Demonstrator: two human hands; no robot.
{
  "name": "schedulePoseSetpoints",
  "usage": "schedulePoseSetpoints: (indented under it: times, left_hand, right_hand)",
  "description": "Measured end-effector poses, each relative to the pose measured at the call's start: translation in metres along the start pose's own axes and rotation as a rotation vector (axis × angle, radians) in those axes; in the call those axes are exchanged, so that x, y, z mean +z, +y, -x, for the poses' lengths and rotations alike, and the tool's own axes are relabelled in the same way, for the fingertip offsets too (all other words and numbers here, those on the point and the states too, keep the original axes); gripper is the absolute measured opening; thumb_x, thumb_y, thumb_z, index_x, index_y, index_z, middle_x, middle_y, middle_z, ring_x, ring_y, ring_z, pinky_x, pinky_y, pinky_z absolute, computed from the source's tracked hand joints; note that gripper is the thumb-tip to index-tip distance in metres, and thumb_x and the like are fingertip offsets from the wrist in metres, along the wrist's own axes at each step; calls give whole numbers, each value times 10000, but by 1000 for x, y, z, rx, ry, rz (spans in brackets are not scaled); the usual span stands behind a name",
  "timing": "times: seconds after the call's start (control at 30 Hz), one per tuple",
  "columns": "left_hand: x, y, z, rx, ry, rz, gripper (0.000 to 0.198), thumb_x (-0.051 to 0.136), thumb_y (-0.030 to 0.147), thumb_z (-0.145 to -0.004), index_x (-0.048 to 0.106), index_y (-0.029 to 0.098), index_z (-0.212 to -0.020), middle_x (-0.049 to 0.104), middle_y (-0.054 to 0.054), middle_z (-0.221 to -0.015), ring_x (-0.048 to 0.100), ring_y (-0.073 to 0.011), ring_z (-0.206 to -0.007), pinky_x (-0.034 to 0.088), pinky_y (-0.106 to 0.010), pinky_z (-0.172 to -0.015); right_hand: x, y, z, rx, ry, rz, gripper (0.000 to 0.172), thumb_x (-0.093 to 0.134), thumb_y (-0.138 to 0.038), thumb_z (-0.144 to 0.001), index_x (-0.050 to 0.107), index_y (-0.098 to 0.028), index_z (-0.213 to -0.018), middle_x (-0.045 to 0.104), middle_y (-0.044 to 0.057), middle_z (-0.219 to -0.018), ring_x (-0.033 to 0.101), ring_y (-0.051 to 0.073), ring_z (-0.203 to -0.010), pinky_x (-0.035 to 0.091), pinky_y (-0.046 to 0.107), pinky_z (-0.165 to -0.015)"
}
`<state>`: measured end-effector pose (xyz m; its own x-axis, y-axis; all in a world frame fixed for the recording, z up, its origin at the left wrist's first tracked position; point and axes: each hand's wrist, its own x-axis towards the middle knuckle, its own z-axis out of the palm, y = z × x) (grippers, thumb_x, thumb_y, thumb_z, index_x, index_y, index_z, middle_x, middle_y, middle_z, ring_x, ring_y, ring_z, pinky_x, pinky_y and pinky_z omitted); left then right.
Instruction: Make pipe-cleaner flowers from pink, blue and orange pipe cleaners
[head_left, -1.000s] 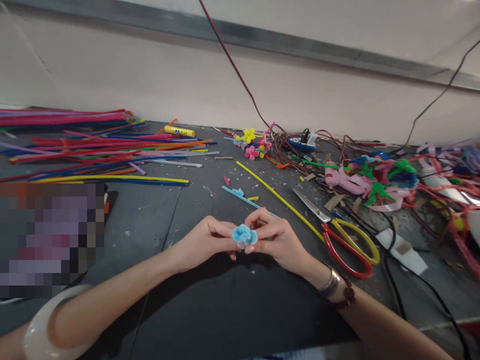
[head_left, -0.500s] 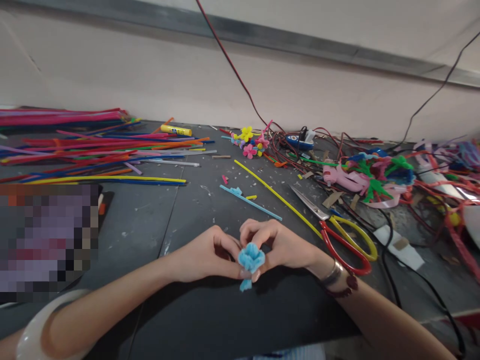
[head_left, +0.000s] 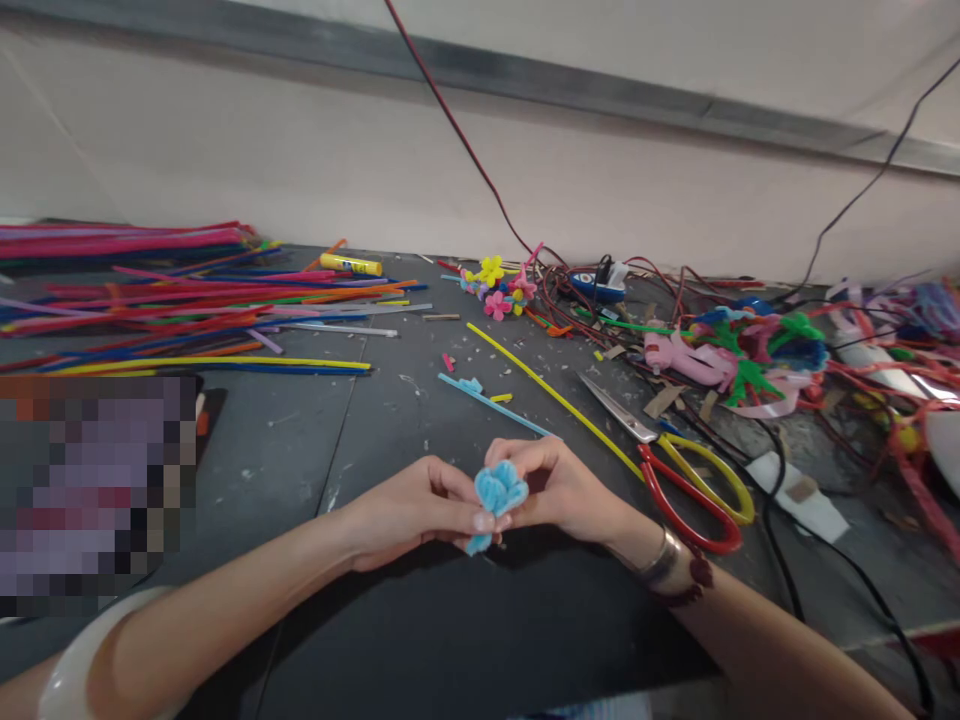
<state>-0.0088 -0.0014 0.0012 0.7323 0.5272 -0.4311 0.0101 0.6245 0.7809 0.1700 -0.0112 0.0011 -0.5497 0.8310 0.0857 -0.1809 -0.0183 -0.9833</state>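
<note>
Both my hands meet over the dark table (head_left: 420, 640) near its front. Between them is a small light-blue pipe-cleaner flower (head_left: 498, 492) with a short stem end poking down. My left hand (head_left: 409, 510) pinches it from the left with thumb and fingertips. My right hand (head_left: 564, 488) pinches it from the right, fingers curled over the top. A white bangle (head_left: 82, 665) is on my left arm, and a metal and dark bead bracelet (head_left: 671, 565) is on my right wrist.
Red-and-yellow-handled scissors (head_left: 679, 475) lie just right of my hands. A long yellow pipe cleaner (head_left: 555, 400) and a blue one (head_left: 491, 398) lie beyond them. Several coloured pipe cleaners (head_left: 187, 310) are piled at the left. Finished flowers (head_left: 499, 285), wires and craft scraps (head_left: 757, 350) crowd the right.
The blue flower has been turned and reworked between my fingers. My hands dropped toward me and then lifted slightly. A short stem end now shows below the flower.
</note>
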Motion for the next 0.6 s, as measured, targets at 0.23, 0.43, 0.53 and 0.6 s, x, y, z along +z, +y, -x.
schedulePoseSetpoints:
  times: [0.23, 0.43, 0.53, 0.6]
  left_hand:
    - [-4, 2, -2, 63, 78, -88, 73, 726, 197, -617, 719, 167, -683, 633, 4, -603, 521, -81, -576, 412, -188, -546]
    - [-10, 3, -3, 142, 146, -270, 58, 715, 220, -635, 726, 165, -649, 647, -16, -628, 518, -98, -605, 410, -210, -589]
    - [-12, 3, -4, 203, 161, -385, 48, 714, 216, -636, 724, 169, -634, 654, -13, -645, 524, -97, -616, 402, -209, -615]
    - [-12, 4, -4, 253, 168, -442, 44, 716, 211, -634, 723, 169, -638, 654, -12, -663, 530, -99, -628, 397, -203, -605]
  right_hand:
    - [-6, -2, -1, -115, 84, 259, 38, 732, -201, -641, 702, -193, -663, 555, -13, -694, 495, 82, -631, 397, 218, -602]
    - [-10, -2, -2, -253, 93, 600, 9, 697, -205, -687, 694, -206, -679, 584, 3, -700, 506, 114, -688, 403, 251, -660]
    - [-13, -2, -2, -253, 87, 712, 104, 712, -213, -670, 697, -226, -772, 591, 7, -755, 509, 127, -735, 402, 261, -691]
    - [-14, -4, -2, -225, 74, 741, 153, 712, -227, -669, 693, -232, -821, 591, 10, -776, 513, 134, -756, 405, 268, -705]
